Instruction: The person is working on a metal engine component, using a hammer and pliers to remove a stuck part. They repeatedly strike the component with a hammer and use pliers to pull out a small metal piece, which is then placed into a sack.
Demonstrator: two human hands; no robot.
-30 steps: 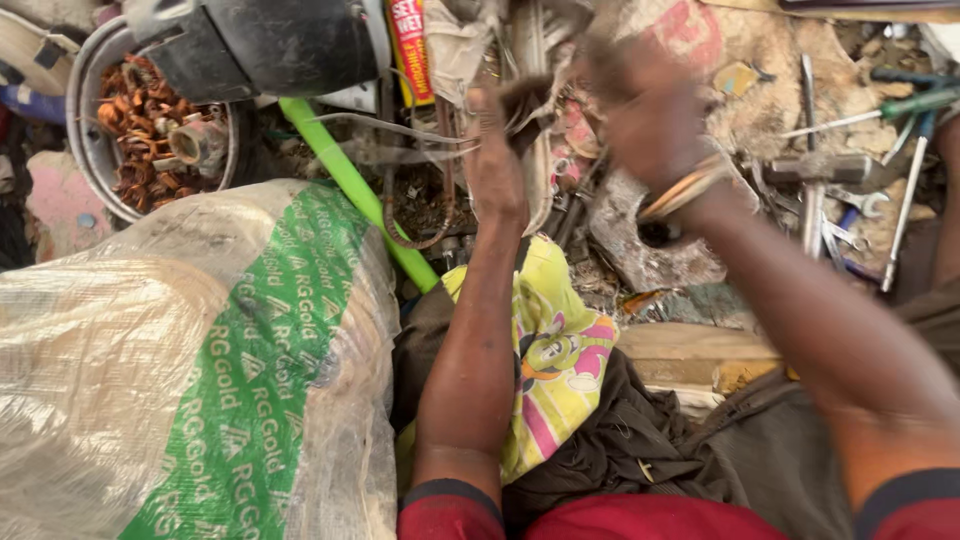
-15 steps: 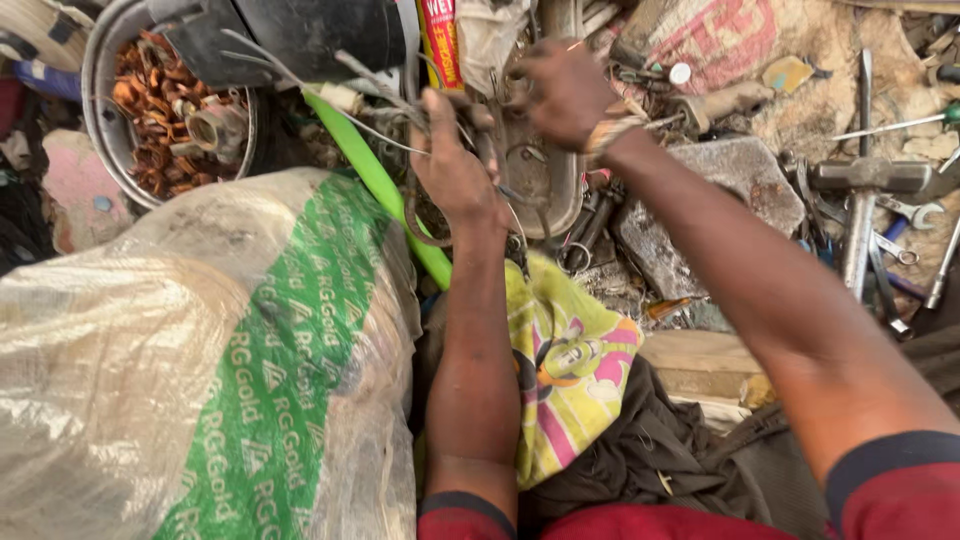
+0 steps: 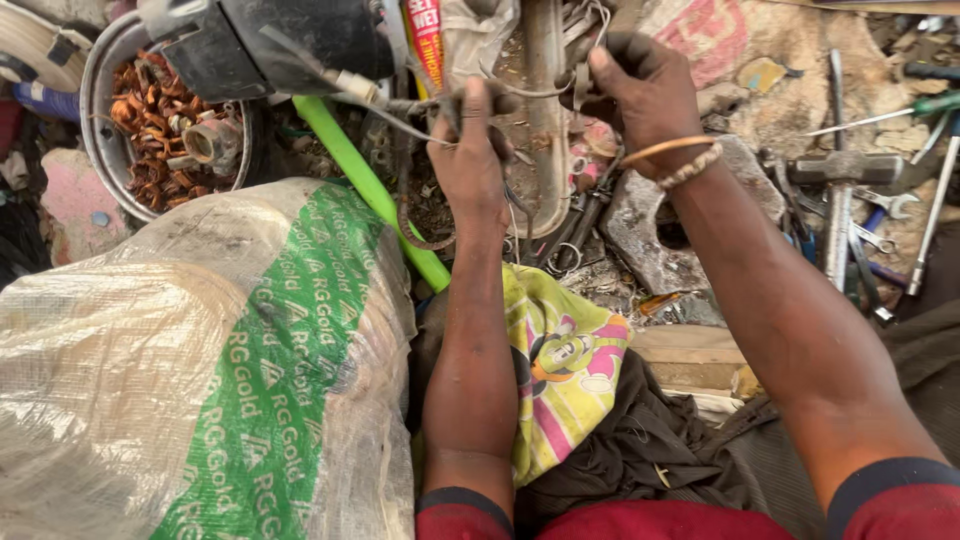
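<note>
Left hand [image 3: 470, 160]: closed in a fist round a bundle of thin grey wires [image 3: 400, 105], knuckles toward the camera, at about 12 o'clock from the person's lap.
Right hand [image 3: 640, 85]: fingers pinched shut on the same run of wires where they loop by the curved metal casing [image 3: 545, 120]; a bangle and a bead band sit on the wrist.
Wires: stretched between the two hands, running on toward 10 o'clock to the dark motor housing [image 3: 290, 40]; they look light, springy and thin, likely to slip through a loose grip and to cut into skin if pulled hard. Judged best held in a bunch, close to where they leave the housing, not by single strands.
Casing: stiff, dirty metal, upright between the hands; probably heavy enough to stay put.
Metal bowl [image 3: 100, 110]: at 10 o'clock, holding coppery coils.
Green strap [image 3: 370, 190]: runs slantwise from 11 o'clock down beside the left forearm.
Woven sack [image 3: 200, 370]: bulky, white with a green band, at 8 o'clock.
Hammer [image 3: 840, 175] and spanners [image 3: 895, 205]: at 2 o'clock on the littered ground, well apart from both hands.
Printed cloth [image 3: 565, 370]: yellow-green and pink, over the lap.
</note>
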